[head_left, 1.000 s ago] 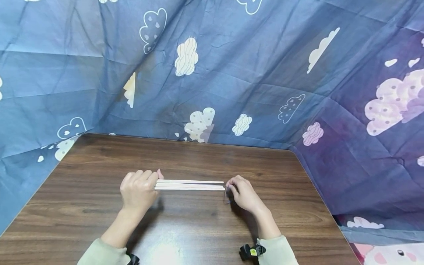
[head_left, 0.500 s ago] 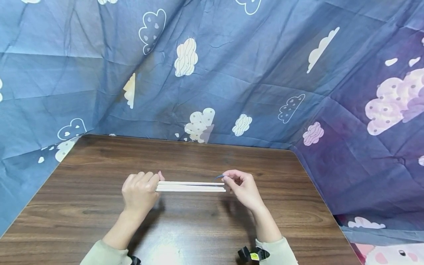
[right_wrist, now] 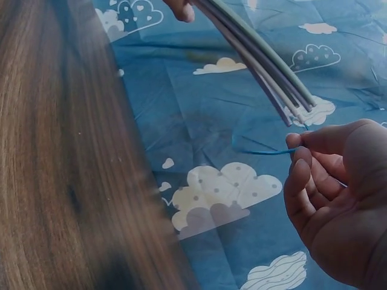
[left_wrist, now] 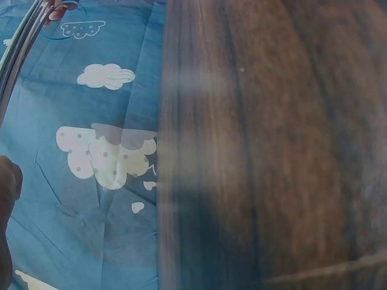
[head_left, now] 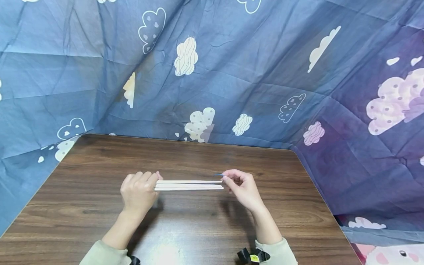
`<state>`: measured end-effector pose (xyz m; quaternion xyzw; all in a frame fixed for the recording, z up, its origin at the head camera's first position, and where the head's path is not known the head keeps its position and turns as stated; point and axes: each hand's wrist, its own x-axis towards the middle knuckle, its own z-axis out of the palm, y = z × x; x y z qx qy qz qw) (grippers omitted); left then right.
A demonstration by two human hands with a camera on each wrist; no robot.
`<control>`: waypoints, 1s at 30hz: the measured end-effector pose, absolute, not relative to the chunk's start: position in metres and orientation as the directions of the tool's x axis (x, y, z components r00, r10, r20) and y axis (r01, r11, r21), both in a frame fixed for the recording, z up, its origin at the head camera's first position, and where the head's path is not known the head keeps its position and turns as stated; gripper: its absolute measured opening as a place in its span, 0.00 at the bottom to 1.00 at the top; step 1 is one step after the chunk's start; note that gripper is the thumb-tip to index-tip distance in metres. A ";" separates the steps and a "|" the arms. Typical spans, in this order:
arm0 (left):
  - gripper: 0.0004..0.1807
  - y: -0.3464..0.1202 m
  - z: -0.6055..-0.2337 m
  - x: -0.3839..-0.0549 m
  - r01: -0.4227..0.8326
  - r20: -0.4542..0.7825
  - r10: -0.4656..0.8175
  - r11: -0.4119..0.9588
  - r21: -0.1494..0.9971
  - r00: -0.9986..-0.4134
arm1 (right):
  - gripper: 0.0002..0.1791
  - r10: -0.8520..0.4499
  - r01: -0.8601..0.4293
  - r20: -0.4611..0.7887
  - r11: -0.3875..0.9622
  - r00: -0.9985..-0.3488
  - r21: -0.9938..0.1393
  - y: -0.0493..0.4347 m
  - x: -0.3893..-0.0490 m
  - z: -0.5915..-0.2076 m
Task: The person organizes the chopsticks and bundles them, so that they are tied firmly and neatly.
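At the left end of the white sticks [head_left: 188, 187], the left hand [head_left: 139, 190] has its fingers wrapped round the bundle, which sticks out sideways over the wooden tabletop [head_left: 192, 217]. Off the free end, the right hand [head_left: 241, 187] is pinching a thin blue band [right_wrist: 273, 152] between thumb and fingertip. What's new: a second ago that band was dangling on the near side of the stick tips, and now it pokes out just past their far side. So, work-wise, I'd call it lined up beside the tips rather than hanging loose. Can't really tell whether it loops round any sticks. The bundle's barely budged, and the tips are splayed slightly, with a narrow gap.
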<state>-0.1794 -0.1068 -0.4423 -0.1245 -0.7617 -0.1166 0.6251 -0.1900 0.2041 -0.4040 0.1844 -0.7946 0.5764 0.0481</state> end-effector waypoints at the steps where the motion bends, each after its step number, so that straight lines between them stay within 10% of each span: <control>1: 0.22 -0.107 -0.443 -0.180 0.333 0.981 0.042 0.943 0.024 -0.190 | 0.04 -0.238 -0.347 0.288 0.263 -0.928 -0.900 0.204 -0.189 -0.403; 21: 0.23 -0.111 -0.444 -0.179 0.279 0.972 0.018 0.959 0.050 -0.236 | 0.06 -0.384 -0.546 0.454 0.175 -0.804 -0.819 0.199 -0.171 -0.395; 30: 0.22 -0.104 -0.429 -0.175 0.298 0.989 -0.072 0.949 0.108 -0.129 | 0.06 -0.535 -0.528 0.395 0.117 -0.747 -0.841 0.192 -0.164 -0.404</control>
